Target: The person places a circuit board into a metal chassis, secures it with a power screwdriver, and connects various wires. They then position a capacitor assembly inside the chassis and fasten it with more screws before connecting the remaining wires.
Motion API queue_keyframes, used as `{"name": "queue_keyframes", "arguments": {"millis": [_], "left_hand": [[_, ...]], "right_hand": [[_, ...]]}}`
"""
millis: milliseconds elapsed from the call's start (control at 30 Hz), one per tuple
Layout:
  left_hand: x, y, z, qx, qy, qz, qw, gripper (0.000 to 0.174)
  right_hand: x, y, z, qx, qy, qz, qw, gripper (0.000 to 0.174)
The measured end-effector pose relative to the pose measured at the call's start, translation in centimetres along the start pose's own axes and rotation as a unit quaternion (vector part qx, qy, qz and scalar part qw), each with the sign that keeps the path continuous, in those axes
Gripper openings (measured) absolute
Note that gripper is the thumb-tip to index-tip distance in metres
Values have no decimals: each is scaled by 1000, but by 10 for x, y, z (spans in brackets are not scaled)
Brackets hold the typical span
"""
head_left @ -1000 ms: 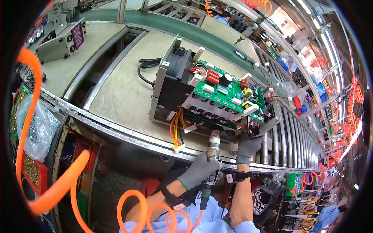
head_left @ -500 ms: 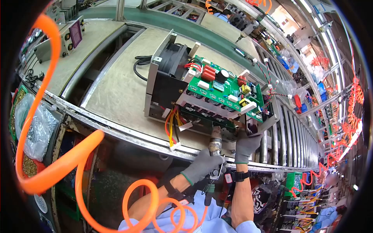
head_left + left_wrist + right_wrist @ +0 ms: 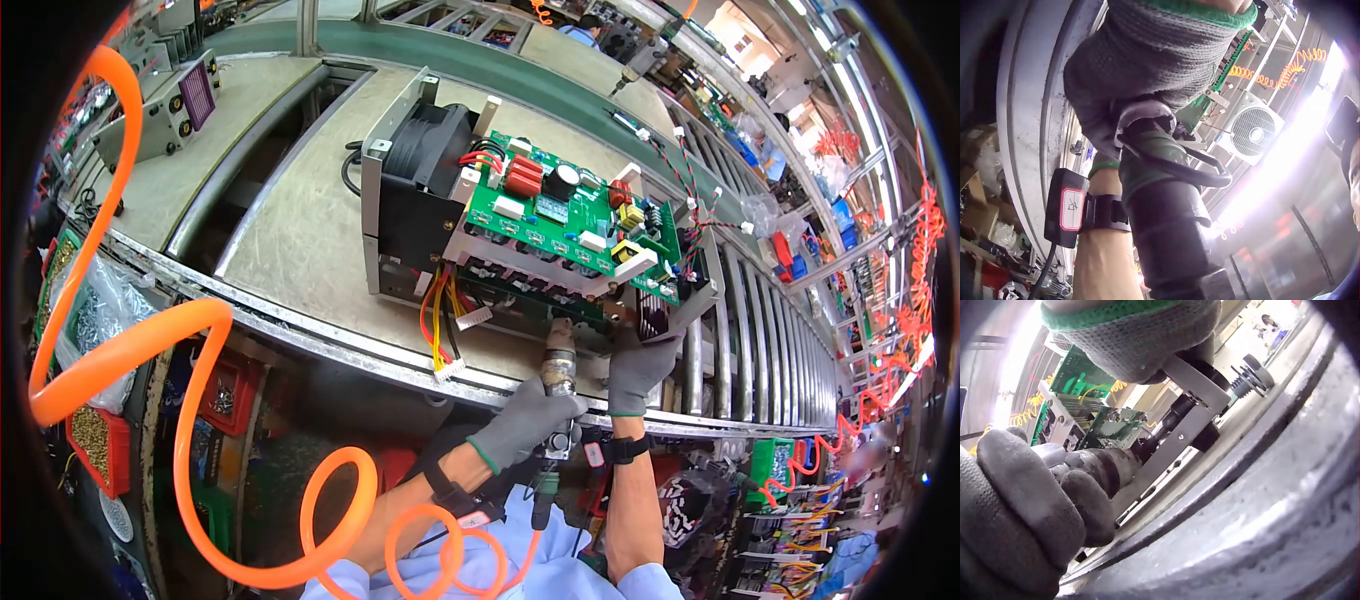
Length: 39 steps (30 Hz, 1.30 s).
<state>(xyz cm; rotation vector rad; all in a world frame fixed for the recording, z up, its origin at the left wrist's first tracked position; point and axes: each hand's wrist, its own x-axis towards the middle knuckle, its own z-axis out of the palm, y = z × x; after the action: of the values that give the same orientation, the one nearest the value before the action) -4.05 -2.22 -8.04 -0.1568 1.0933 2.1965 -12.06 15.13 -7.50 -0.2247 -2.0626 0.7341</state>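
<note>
A worn, tape-wrapped air screwdriver points at the lower near side of an open metal unit with a green circuit board. The gloved left hand grips its body; in the left wrist view that hand is curled round the tool above a dark hose fitting. The gloved right hand is at the unit's near right corner, its fingertips partly hidden. In the right wrist view, the right hand lies against a metal bracket, with the screwdriver tip beside it.
An orange coiled hose loops across the left and front. Loose yellow and red wires with white connectors hang over the near side. Rollers lie to the right, another metal unit stands far left, and red screw bins sit below.
In the head view the unit appears shifted left, and the orange hose has swung. Both hands keep nearly the same places, with the left still round the screwdriver.
</note>
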Motion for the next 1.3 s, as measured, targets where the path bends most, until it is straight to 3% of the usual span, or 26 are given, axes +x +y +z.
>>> {"name": "queue_keyframes", "arguments": {"millis": [433, 600, 700, 733, 833, 900, 933, 1033, 1133, 1233, 1300], "left_hand": [[7, -4, 3, 23, 37, -9, 999, 22], [0, 2, 3, -29, -25, -6, 999, 22], [-2, 8, 4, 4, -23, 9, 1000, 23], [-6, 11, 5, 31, -10, 29, 999, 24], [-25, 24, 5, 57, 17, 58, 997, 26], [-45, 31, 2, 45, 15, 56, 997, 27], [-52, 35, -5, 51, -25, 8, 998, 27], [-74, 35, -4, 70, 25, -29, 997, 26], [-81, 24, -3, 43, 45, -37, 997, 29], [-82, 12, -11, 5, 17, -45, 999, 29], [-80, 4, -10, -40, 6, -31, 999, 29]], "right_hand": [[0, 3, 1, 17, -5, 17, 1000, 46], [4, 6, -14, 26, -107, 56, 992, 53], [12, 15, -45, 126, -204, -57, 969, 56], [12, 14, -59, 8, -176, -112, 978, 51], [-1, -3, -92, -92, -368, 91, 921, 37], [-20, 17, -90, -86, -384, -6, 919, 32], [-26, 21, -88, -83, -390, -53, 916, 30], [-31, 17, -88, -59, -379, -60, 922, 25], [-37, 3, -82, 127, -316, 91, 936, 22], [-34, -15, -78, 329, -305, 343, 825, 19], [-32, -21, -75, 322, -298, 344, 830, 21]]}}
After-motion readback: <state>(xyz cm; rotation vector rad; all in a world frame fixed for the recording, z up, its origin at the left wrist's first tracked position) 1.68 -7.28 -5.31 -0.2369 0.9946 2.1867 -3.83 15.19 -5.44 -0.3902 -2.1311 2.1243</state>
